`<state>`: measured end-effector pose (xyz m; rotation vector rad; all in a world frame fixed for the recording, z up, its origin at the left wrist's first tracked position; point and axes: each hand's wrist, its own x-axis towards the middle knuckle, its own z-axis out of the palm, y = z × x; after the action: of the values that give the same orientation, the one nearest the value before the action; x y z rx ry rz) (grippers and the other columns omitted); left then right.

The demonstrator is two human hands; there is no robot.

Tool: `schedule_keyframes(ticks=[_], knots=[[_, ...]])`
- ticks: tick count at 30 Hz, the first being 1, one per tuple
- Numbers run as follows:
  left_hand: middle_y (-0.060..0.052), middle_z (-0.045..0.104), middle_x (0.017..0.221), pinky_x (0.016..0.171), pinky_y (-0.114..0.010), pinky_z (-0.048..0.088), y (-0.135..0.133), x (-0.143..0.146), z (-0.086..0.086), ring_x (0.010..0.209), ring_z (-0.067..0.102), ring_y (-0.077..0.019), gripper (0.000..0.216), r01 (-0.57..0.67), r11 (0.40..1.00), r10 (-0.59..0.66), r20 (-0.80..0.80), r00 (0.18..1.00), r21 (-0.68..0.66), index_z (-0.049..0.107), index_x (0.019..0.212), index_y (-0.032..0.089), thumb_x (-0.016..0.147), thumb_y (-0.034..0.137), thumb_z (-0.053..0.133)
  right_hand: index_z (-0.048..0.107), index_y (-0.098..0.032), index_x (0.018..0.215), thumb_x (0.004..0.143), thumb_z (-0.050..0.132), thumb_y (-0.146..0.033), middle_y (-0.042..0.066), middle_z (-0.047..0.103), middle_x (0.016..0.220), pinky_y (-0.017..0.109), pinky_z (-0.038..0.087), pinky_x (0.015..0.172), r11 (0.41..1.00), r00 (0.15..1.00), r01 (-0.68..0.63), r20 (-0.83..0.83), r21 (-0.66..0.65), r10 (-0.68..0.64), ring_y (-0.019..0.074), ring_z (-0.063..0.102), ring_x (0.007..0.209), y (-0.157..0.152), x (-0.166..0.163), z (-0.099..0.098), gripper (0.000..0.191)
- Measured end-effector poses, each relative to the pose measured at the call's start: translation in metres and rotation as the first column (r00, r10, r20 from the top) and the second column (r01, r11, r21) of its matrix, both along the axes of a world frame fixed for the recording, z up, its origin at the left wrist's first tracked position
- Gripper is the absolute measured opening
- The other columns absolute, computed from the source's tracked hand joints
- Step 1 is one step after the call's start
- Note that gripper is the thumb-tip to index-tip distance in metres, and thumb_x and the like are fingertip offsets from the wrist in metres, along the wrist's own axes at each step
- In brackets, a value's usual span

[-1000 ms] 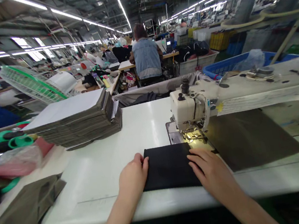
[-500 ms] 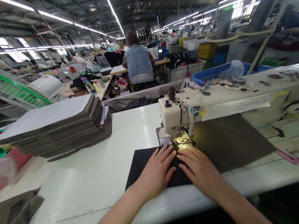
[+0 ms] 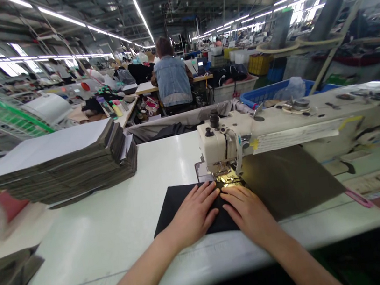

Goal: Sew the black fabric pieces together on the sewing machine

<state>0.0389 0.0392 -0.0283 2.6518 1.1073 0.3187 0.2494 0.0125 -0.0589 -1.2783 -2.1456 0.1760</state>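
A black fabric piece (image 3: 170,206) lies flat on the white table (image 3: 118,237) in front of the sewing machine (image 3: 222,145). My left hand (image 3: 193,215) rests flat on it, fingers stretched toward the presser foot. My right hand (image 3: 247,212) lies flat beside it on the same fabric, fingertips close to the lit needle area (image 3: 228,179). Both hands press down and grip nothing. A larger dark grey sheet (image 3: 287,180) spreads to the right under the machine arm.
A tall stack of grey sheets (image 3: 58,163) stands at the back left. A folded grey piece (image 3: 4,282) lies at the near left edge. A person in a denim vest (image 3: 172,79) sits with their back to me ahead. A blue crate (image 3: 274,90) stands behind the machine.
My left hand moved from the fabric's left edge onto its middle beside the right hand. Both hands and the fabric slid up toward the needle.
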Motion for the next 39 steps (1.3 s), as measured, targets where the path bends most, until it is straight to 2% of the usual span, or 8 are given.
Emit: schedule_keyframes(ticks=[5,10,12,16,19,28,35,39], knots=[[-0.008,0.038,0.159,0.121,-0.049,0.027,0.003,-0.001,0.0,0.149,0.032,-0.0237,0.049,-0.002,1.0,0.002,0.006,1.0,-0.007,0.044,0.15,0.024,0.101,0.032,0.051,0.067,-0.02,0.121,0.096,0.052,-0.016,0.011,0.068,0.124,0.048,0.051,0.101,1.0,1.0,-0.009,0.019,-0.021,0.009,0.0269,0.06,0.116,0.003,0.0,0.001,0.029],[-0.01,0.037,0.16,0.121,-0.05,0.027,0.004,0.0,0.007,0.15,0.03,-0.0259,0.05,-0.003,1.0,0.003,-0.038,0.999,-0.005,0.045,0.149,0.022,0.1,0.029,0.053,0.066,-0.018,0.122,0.098,0.05,-0.018,0.012,0.067,0.126,0.05,0.051,0.101,0.999,0.999,-0.023,0.04,-0.035,0.025,0.0276,0.06,0.117,0.001,0.002,0.006,0.029],[-0.01,0.041,0.158,0.121,-0.051,0.029,-0.004,0.001,0.011,0.148,0.034,-0.0264,0.047,0.052,0.999,-0.052,-0.04,0.998,-0.002,0.049,0.146,0.021,0.099,0.022,0.051,0.068,-0.018,0.117,0.1,0.049,-0.02,0.012,0.069,0.123,0.049,0.052,0.1,0.998,0.998,-0.056,0.039,-0.028,0.057,0.0271,0.062,0.114,-0.007,0.007,0.008,0.026],[-0.01,0.056,0.146,0.118,-0.045,0.037,-0.025,0.001,0.014,0.139,0.048,-0.0248,0.044,0.264,0.965,-0.264,0.001,0.965,0.007,0.059,0.137,0.019,0.096,0.01,0.048,0.071,-0.019,0.11,0.101,0.049,-0.024,0.01,0.072,0.118,0.046,0.052,0.101,0.992,0.991,-0.129,0.026,0.012,0.129,0.0252,0.065,0.111,-0.029,0.019,0.009,0.024],[-0.012,0.058,0.144,0.117,-0.045,0.04,-0.03,0.0,0.014,0.138,0.05,-0.0269,0.042,0.283,0.958,-0.283,-0.004,0.959,0.035,0.059,0.136,0.016,0.097,0.01,0.046,0.07,-0.018,0.114,0.1,0.052,-0.024,0.01,0.071,0.12,0.046,0.051,0.103,0.99,0.99,-0.14,0.034,0.029,0.139,0.0257,0.063,0.114,-0.035,0.023,0.009,0.023],[-0.014,0.062,0.139,0.111,-0.048,0.046,0.016,-0.007,0.005,0.13,0.057,-0.0265,0.04,0.255,0.957,-0.263,0.04,0.964,0.137,0.064,0.131,0.016,0.095,0.008,0.047,0.071,-0.016,0.111,0.097,0.058,-0.022,0.011,0.069,0.111,0.044,0.054,0.09,0.999,0.997,-0.051,0.061,0.008,0.05,0.0266,0.062,0.103,0.0,0.01,0.013,0.02],[-0.016,0.063,0.137,0.111,-0.047,0.046,0.053,-0.01,-0.003,0.13,0.057,-0.0262,0.042,0.24,0.958,-0.261,0.125,0.957,0.16,0.067,0.127,0.015,0.093,0.004,0.045,0.072,-0.019,0.105,0.095,0.062,-0.024,0.009,0.066,0.103,0.043,0.052,0.087,0.998,0.996,0.036,0.089,-0.042,-0.032,0.0262,0.06,0.098,0.021,-0.001,0.015,0.015],[-0.014,0.062,0.137,0.111,-0.046,0.046,0.066,-0.009,-0.003,0.131,0.056,-0.0255,0.041,0.234,0.962,-0.254,0.151,0.955,0.14,0.066,0.128,0.016,0.095,0.006,0.043,0.071,-0.019,0.105,0.095,0.063,-0.024,0.009,0.066,0.102,0.042,0.052,0.087,0.998,0.996,0.04,0.076,-0.054,-0.035,0.026,0.059,0.097,0.023,-0.002,0.015,0.014]])
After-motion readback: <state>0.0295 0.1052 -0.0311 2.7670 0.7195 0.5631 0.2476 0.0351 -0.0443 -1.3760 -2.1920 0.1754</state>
